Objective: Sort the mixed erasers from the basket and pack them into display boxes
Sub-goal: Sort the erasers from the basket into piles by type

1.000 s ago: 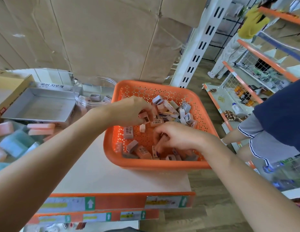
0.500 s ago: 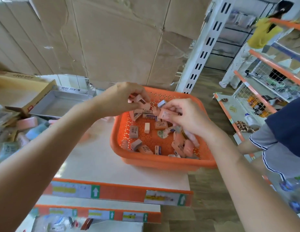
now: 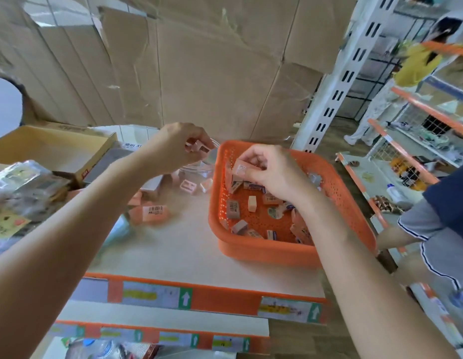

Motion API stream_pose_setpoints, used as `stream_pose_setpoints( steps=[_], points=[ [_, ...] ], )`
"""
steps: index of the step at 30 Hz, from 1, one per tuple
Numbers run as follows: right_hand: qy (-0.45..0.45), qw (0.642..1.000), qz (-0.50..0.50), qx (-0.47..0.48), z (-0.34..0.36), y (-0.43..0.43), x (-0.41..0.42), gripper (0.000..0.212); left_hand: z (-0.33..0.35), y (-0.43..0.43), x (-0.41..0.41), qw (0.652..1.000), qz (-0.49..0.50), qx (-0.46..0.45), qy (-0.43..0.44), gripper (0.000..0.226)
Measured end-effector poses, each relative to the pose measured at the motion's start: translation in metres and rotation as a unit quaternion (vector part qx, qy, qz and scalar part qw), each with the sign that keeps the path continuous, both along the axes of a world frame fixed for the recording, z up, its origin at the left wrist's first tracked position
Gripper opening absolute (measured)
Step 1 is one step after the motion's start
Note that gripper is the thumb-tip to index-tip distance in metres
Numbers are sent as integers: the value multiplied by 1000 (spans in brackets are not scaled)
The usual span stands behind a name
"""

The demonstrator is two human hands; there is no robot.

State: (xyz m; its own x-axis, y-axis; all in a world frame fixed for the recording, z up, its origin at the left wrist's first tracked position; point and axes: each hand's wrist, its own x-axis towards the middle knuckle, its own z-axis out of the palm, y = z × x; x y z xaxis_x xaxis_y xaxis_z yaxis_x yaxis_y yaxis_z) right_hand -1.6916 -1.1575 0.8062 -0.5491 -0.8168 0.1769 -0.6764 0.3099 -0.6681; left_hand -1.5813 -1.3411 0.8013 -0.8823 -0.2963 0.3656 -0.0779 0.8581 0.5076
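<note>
— How many hands, and what do they hold?

— Two. The left hand (image 3: 178,147) is curled round pink pieces (image 3: 198,146) above the clear tub (image 3: 199,174). There may be one or two, but blur hides the count. The right hand (image 3: 273,173) pinches one eraser (image 3: 241,167) between thumb and fingertips, over the far left corner of the basket (image 3: 264,252).

— Which way does that eraser lie?

— Tilted, with its white label toward the camera. Fingers cover its far end, so I cannot tell its long axis.

— And the basket?

— One, orange, on the tabletop (image 3: 173,252). About a dozen loose erasers (image 3: 232,209) show on its floor, pointing every way. More are hidden under the right wrist.

— Anything outside it?

— One barcoded eraser (image 3: 153,213) lies flat on the tabletop left of the basket, long axis left to right, barcode up. A few pink ones sit in the tub, smeared. One grey box (image 3: 106,161) behind the left forearm is mostly covered. One carton (image 3: 51,149) beside it is cut off at the left edge.
</note>
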Motion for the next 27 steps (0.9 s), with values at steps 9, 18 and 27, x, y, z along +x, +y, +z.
stream_pose_setpoints(
  steps=[9,18,27],
  points=[
    [-6,996,-77,-35,-6,-32,25,9,-19,-40,-28,995,-61,44,-69,23],
    [-6,993,-100,-56,-5,-44,40,9,-9,-63,-5,997,-74,-6,-32,21],
    [-29,998,-13,-56,-14,-74,69,11,-11,-79,63,996,27,-52,-75,33]
  ],
)
